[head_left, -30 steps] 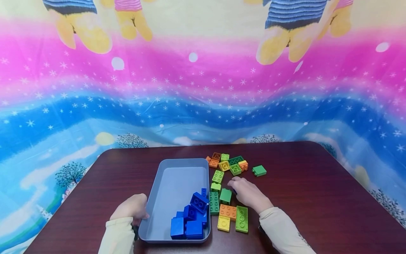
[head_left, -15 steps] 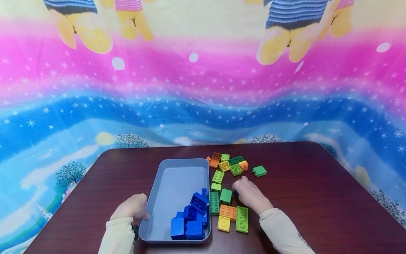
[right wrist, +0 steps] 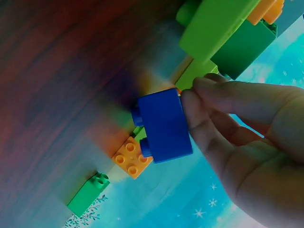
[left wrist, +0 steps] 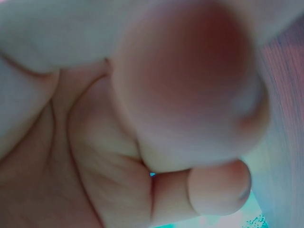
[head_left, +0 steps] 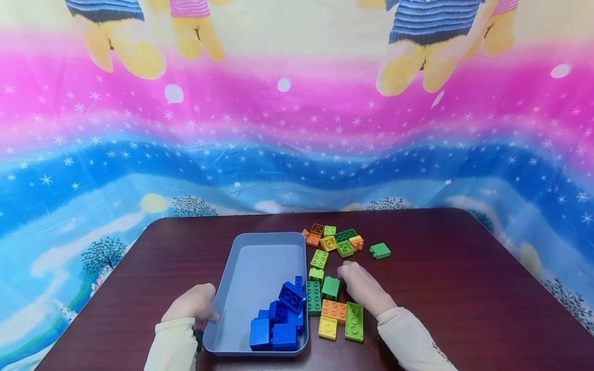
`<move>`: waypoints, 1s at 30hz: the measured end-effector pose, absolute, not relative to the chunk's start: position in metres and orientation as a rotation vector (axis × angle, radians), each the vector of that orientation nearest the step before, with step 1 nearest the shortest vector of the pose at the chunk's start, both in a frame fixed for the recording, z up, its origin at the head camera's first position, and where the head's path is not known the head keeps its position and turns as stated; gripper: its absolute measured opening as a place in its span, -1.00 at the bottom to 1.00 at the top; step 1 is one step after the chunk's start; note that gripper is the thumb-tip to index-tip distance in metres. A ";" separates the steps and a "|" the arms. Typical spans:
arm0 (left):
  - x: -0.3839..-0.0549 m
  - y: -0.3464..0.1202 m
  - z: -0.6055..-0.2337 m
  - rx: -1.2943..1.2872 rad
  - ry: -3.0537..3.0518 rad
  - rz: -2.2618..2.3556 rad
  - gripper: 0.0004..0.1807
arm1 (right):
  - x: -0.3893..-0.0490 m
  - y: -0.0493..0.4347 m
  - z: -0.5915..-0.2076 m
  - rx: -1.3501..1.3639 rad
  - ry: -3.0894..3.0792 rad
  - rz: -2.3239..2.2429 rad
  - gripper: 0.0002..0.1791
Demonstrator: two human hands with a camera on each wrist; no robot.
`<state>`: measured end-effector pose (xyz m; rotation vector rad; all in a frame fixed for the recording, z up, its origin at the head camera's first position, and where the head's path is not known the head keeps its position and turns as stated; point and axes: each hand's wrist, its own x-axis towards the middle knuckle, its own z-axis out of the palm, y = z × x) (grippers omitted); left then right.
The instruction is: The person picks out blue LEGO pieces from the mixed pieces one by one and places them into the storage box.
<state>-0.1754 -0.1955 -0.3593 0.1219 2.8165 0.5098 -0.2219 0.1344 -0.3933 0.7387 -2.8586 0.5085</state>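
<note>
A grey-blue tray (head_left: 252, 257) holds several blue bricks (head_left: 284, 335) in its near right part. At its left rim my left hand (head_left: 189, 304) holds on, one fingertip lapping over the edge. The left wrist view shows only that hand's curled fingers (left wrist: 218, 187) up close, with the tray out of sight. My right hand (head_left: 364, 286) is to the right of a dark green brick (head_left: 331, 287). In the right wrist view its thumb and finger pinch a blue toy brick (right wrist: 166, 126) by one edge. That brick is hidden behind the hand in the head view.
Loose bricks lie right of the tray: an orange one (head_left: 333, 309), a yellow one (head_left: 327, 327), a lime one (head_left: 355, 321) and several more towards the back. A green brick (head_left: 380, 251) lies apart at the right. Behind the table (head_left: 464, 288) hangs a printed cloth (head_left: 297, 129).
The right hand has closed its fingers near the dark green brick and shifted slightly towards the near side. The left hand and the tray have stayed where they were.
</note>
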 end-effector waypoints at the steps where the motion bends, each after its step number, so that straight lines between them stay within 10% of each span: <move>1: -0.176 -0.195 -0.359 0.126 2.816 0.504 -0.74 | -0.222 0.135 -0.393 0.741 -2.842 0.486 -0.71; 30: -0.176 -0.196 -0.362 0.109 2.822 0.521 -0.77 | -0.224 0.144 -0.392 0.518 -2.961 0.406 -0.79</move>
